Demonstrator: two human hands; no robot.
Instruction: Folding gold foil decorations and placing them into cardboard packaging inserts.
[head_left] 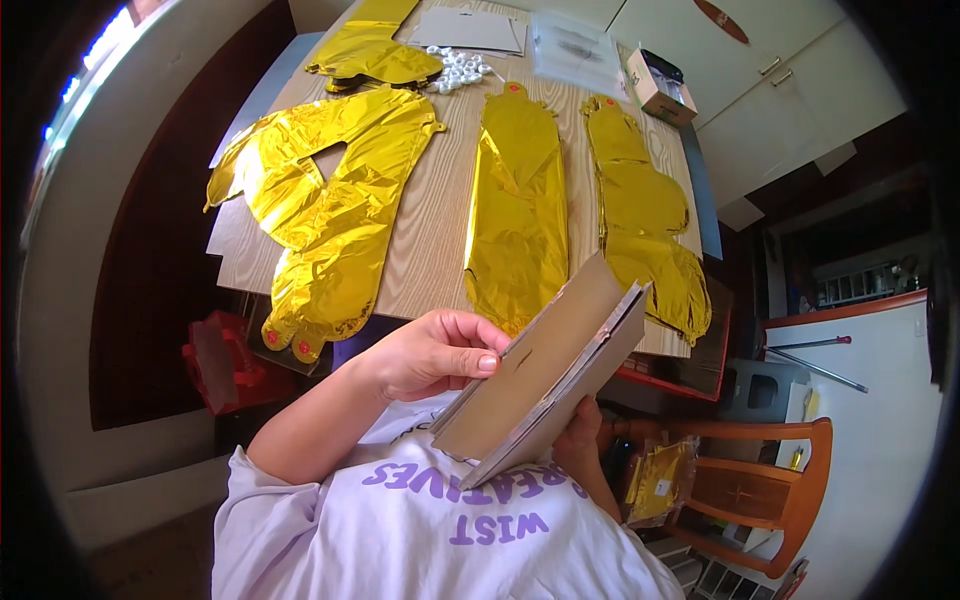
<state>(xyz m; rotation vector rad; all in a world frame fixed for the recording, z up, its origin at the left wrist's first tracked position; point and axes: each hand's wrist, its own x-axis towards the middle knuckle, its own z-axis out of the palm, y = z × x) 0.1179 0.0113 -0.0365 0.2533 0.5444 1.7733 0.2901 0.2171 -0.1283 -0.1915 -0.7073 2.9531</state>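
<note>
Above my lap, I hold a bundle of folded grey-brown cardboard (535,365), tilted, with its layered edges facing up. My left hand (440,355) pinches the near-left layer between thumb and fingers. On the other side, my right hand (580,435) grips the bundle from below; the cardboard hides most of its fingers. Just beyond, flat gold foil balloons lie on the wooden table (425,240): a wide angular one (340,200) at the left, a long straight one (515,190) in the middle and a bumpy-edged stack (645,205) at the right.
Farther back are another gold foil balloon (375,50), a pile of small white pieces (462,68), grey-white card sheets (465,30), clear plastic bags (575,48) and a small box (660,88). A wooden chair (745,470) stands at my right, a red container (225,365) at the left.
</note>
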